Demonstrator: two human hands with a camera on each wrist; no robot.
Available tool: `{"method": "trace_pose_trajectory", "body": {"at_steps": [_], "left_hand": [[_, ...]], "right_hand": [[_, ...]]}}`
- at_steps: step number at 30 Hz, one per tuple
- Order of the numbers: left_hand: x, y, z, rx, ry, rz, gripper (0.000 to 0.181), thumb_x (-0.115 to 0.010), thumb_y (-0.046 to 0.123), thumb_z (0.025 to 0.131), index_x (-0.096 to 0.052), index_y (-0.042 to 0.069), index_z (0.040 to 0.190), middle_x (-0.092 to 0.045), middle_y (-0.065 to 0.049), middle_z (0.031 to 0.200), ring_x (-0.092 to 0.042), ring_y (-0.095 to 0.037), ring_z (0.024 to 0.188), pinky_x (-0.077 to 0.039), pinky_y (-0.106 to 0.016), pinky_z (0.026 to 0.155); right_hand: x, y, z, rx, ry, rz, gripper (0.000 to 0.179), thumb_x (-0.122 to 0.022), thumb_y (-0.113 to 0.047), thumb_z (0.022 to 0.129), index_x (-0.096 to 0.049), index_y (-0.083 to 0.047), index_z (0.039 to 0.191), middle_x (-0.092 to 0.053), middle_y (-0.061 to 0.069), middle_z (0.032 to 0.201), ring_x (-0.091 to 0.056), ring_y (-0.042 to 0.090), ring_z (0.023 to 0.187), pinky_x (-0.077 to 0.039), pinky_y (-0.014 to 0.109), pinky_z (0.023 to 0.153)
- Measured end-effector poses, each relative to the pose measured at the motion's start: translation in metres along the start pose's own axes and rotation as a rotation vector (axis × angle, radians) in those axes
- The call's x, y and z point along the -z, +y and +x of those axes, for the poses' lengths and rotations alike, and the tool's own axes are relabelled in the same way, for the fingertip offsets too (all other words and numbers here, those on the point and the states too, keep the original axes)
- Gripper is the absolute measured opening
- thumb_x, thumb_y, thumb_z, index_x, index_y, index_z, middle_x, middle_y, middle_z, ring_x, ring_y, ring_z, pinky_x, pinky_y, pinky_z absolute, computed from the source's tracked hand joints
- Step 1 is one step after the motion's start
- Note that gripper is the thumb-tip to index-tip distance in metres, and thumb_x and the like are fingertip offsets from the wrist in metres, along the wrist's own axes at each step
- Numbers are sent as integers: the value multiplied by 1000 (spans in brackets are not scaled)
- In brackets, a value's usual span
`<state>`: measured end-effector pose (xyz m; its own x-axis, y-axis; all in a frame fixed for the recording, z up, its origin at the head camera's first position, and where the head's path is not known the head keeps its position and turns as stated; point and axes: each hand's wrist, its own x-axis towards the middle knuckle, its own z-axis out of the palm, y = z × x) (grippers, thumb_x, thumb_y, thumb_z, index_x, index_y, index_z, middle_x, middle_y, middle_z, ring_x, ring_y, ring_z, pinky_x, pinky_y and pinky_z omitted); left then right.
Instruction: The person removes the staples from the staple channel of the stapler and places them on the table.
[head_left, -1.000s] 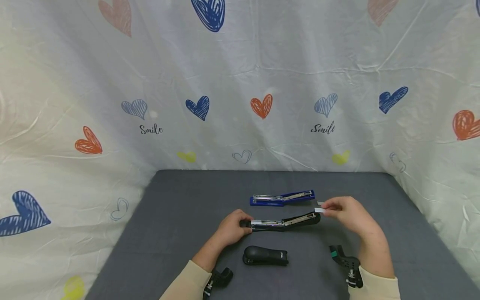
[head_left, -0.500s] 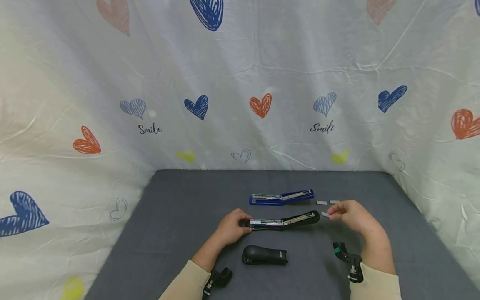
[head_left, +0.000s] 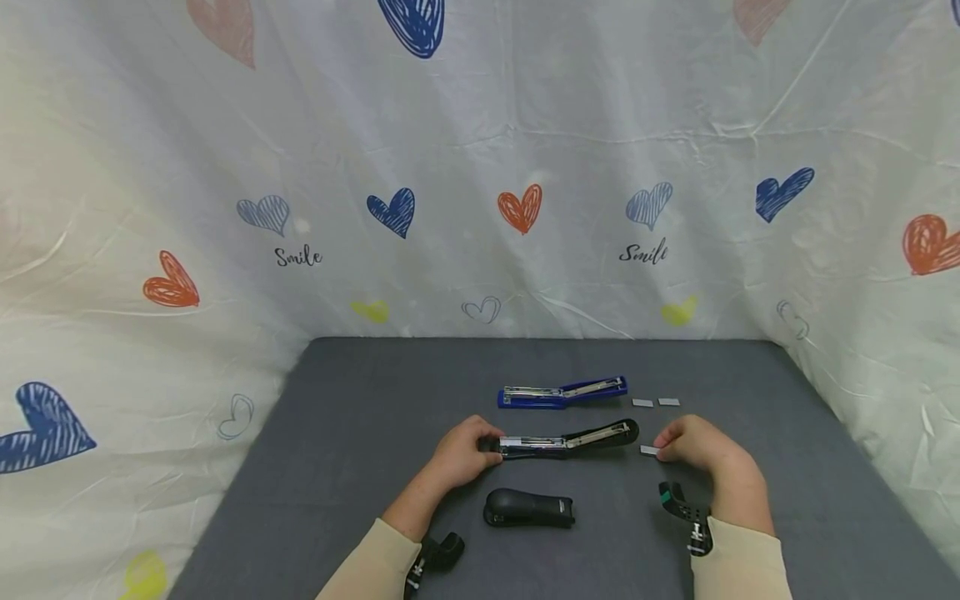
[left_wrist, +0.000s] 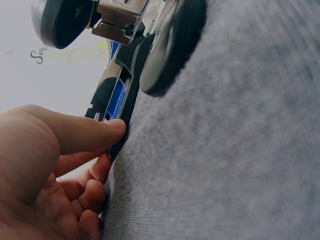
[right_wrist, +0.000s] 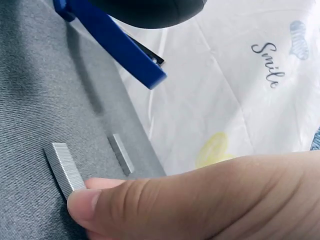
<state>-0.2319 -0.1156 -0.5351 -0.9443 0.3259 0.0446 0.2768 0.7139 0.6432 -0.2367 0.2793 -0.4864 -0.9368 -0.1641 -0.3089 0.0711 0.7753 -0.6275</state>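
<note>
In the head view my left hand grips the left end of an opened black stapler, thumb on the near side. In the left wrist view the thumb presses on the stapler's end. To the right of that stapler, my right hand pinches the end of a silver strip of staples at the cloth. Its thumb covers one end of the strip in the right wrist view. Farther back lie two more staple strips, a left one and a right one.
Behind the black stapler lies an opened blue stapler. A closed black stapler lies nearer to me. Grey cloth covers the table, and a white curtain with printed hearts hangs behind its back edge.
My right hand has moved nearer to me with the staple strip, away from the stapler's raised end. Two strips behind it are now uncovered. The left hand keeps its grip.
</note>
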Motion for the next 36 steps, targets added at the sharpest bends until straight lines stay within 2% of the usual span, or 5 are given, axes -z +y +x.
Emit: {"method": "trace_pose_trajectory", "body": {"at_steps": [10, 16, 24, 30, 36], "left_hand": [[-1, -1, 0, 2, 5, -6, 30, -83, 16, 87, -78, 15, 116, -63, 5, 102, -54, -12, 83, -46, -36, 76], [-1, -1, 0, 4, 3, -7, 30, -83, 16, 87, -78, 15, 117, -63, 5, 103, -55, -13, 85, -46, -37, 77], [-1, -1, 0, 4, 3, -12, 30, -82, 16, 87, -77, 14, 117, -63, 5, 103, -54, -12, 83, -45, -35, 76], [0, 0, 0, 4, 3, -11, 31, -82, 16, 87, -77, 14, 117, -63, 5, 102, -53, -12, 82, -45, -35, 75], [0, 0, 0, 0, 10, -6, 30, -83, 16, 86, -78, 14, 116, -64, 4, 102, -54, -13, 84, -46, -36, 77]], "right_hand": [[-4, 1, 3, 12, 6, 12, 8, -73, -1, 85, -71, -1, 93, -65, 2, 84, -56, 22, 81, -45, 41, 74], [1, -5, 1, 21, 19, -5, 20, -75, -7, 87, -69, 2, 104, -66, 6, 90, -57, 24, 84, -47, 45, 77], [15, -29, -15, 85, 141, -37, 23, -63, -13, 100, -66, 4, 117, -67, 10, 97, -61, 27, 88, -50, 50, 78], [13, -55, -25, 176, 249, -72, 27, -61, -20, 104, -67, 0, 121, -68, 16, 111, -63, 36, 103, -50, 54, 82], [1, -80, -25, 260, 254, -53, 24, -62, -20, 104, -69, -4, 121, -68, 9, 111, -64, 32, 104, -51, 53, 85]]}}
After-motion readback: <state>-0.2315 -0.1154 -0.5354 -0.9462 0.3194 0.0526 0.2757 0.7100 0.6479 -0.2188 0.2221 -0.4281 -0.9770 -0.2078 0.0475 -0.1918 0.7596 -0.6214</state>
